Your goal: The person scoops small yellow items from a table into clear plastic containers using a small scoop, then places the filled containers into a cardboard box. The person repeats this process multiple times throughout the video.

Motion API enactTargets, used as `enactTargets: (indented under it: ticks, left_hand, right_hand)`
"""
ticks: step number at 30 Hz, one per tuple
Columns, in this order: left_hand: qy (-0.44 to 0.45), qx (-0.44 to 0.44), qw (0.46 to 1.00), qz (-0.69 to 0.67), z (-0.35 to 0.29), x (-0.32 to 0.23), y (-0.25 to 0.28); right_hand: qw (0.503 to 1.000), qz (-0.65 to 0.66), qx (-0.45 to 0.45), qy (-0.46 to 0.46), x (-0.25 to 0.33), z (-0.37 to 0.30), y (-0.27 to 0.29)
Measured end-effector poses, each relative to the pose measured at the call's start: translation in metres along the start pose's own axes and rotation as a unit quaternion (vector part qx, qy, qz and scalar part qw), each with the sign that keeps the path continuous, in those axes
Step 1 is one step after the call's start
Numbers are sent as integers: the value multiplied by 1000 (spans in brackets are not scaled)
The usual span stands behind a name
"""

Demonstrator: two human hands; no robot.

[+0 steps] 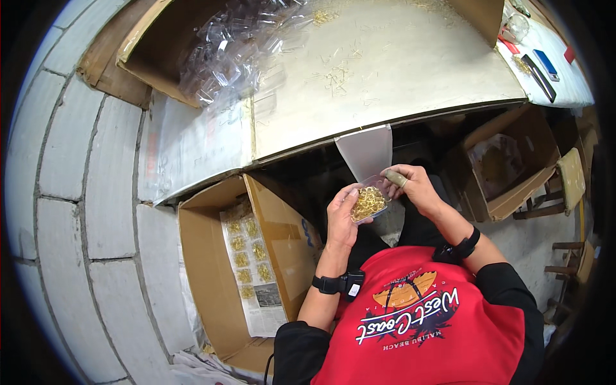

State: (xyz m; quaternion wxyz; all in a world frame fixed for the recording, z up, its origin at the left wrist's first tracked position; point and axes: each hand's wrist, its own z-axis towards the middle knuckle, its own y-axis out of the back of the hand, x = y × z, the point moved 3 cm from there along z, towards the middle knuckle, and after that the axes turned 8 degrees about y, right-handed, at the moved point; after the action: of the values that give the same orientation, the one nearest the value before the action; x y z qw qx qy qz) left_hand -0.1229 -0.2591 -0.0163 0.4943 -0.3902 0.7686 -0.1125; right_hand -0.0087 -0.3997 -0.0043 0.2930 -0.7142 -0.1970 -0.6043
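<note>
My left hand (342, 208) is closed around the near left side of a small clear plastic box (383, 210), held over my lap. Inside the box lies a heap of small gold-coloured metal pieces (367, 203), which look like hooks or pins. At the box's right side, my right hand (410, 185) pinches its clear edge or lid; which of these, I cannot tell. A tan covering wraps one right finger. Just beyond the box, a pale translucent chute-like sheet (367, 151) hangs from the table edge.
Loose gold pieces (337, 78) lie scattered across the table (410, 83). Many clear plastic boxes (224, 54) are piled at its left. An open carton (266, 221) by my left holds filled boxes (241, 260) on newspaper. Another carton (510, 160) stands right, near wooden stools (571, 183).
</note>
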Motion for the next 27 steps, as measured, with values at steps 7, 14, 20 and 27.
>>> enactTargets:
  ticks: [7, 14, 20, 27]
  left_hand:
    - [26, 23, 999, 24, -1, 6, -10]
    - [-18, -27, 999, -19, 0, 4, -3]
    - [-14, -59, 998, -14, 4, 10, -2]
    - [0, -65, 998, 18, 5, 16, -1]
  right_hand:
    - [995, -100, 21, 12, -11, 1, -13]
    - [999, -19, -6, -39, 3, -3, 6]
    - [996, -46, 28, -77, -3, -16, -1]
    - [938, -317, 0, 139, 15, -18, -8]
